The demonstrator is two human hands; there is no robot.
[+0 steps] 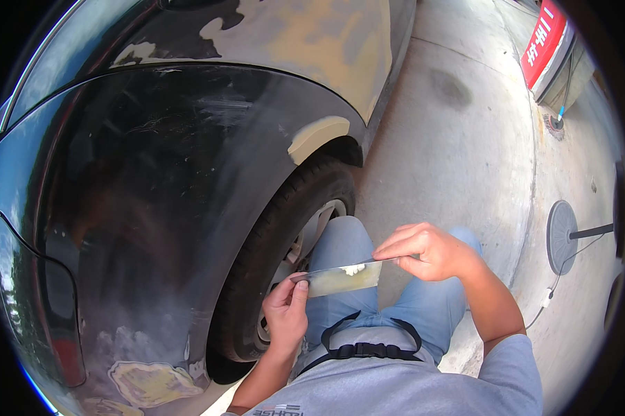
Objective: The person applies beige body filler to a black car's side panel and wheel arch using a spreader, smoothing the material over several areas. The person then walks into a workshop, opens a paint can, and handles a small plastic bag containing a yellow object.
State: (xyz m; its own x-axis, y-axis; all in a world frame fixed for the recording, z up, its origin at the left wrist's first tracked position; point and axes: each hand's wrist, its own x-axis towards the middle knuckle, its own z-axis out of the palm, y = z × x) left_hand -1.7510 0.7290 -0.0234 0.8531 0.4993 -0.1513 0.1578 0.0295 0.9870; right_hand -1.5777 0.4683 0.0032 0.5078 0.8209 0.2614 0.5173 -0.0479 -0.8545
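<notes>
In front of my lap, my left hand point(287, 310) pinches the left end of a thin, translucent flat putty spreader point(333, 283), thumb on top. Yellowish filler smears its face, and a white dab of paste point(354, 269) sits near its upper edge. At the far right end, my right hand point(423, 251) is closed, fingertips pressed together on the thin edge. Whether that edge belongs to a second blade, I cannot tell. Left of my hands is a dark car body panel point(153, 187) with a dried beige filler patch point(318, 139) above the wheel arch.
The car's tyre point(285, 249) stands close beside my left arm and knee. Another filler patch point(153, 383) lies low on the panel, and the door point(305, 41) is partly beige. Concrete floor point(423, 139) extends right, with a round grey stand base point(562, 236) and cable, and a red sign point(544, 45).
</notes>
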